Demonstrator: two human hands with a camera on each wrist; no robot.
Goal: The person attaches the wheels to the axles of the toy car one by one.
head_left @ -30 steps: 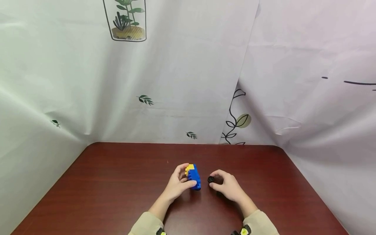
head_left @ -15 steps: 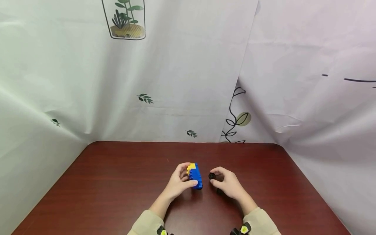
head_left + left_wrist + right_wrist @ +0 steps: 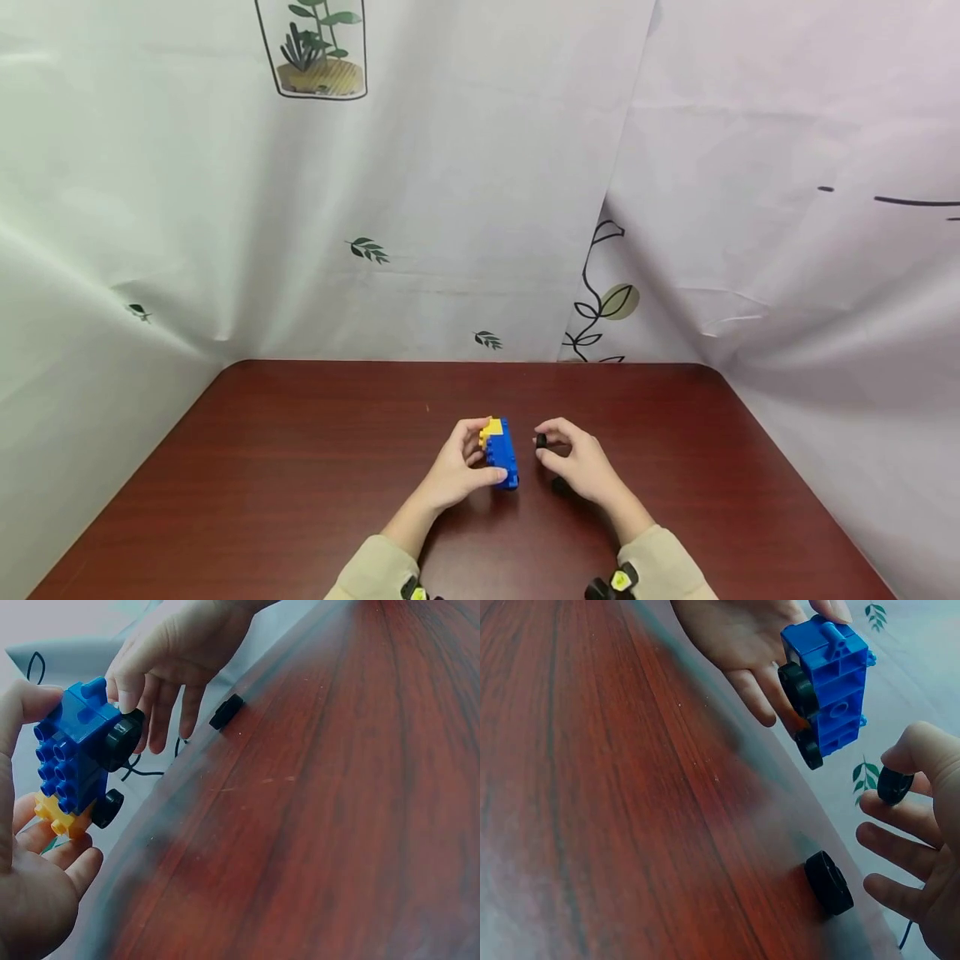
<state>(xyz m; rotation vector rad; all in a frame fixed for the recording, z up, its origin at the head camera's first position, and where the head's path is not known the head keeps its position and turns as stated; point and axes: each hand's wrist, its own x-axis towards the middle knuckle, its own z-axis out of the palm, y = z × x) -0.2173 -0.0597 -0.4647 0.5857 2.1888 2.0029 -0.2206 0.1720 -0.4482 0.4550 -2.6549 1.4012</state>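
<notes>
My left hand [image 3: 456, 473] grips a toy car [image 3: 501, 454] built of blue and yellow bricks, thumb at one end and fingers at the other. Two black wheels show on one long side of it, one of them a wheel [image 3: 799, 688] near the thumb end. The right wrist view shows the car's hollow blue underside, with no wheels visible along its other side. Between thumb and forefinger, my right hand [image 3: 581, 462] pinches a loose black wheel [image 3: 895, 784], apart from the car. Another black wheel [image 3: 226, 712] stands on the table below the right hand.
The dark red wooden table [image 3: 300, 475] spreads out around both hands. White cloth [image 3: 450, 167] with printed leaves hangs behind it and at both sides. Black straps with yellow-green marks sit at both cuffs.
The right hand has shifted a little farther from the body and turned the pinched wheel, now seen more edge-on in the head view. The left hand has moved slightly right with the car.
</notes>
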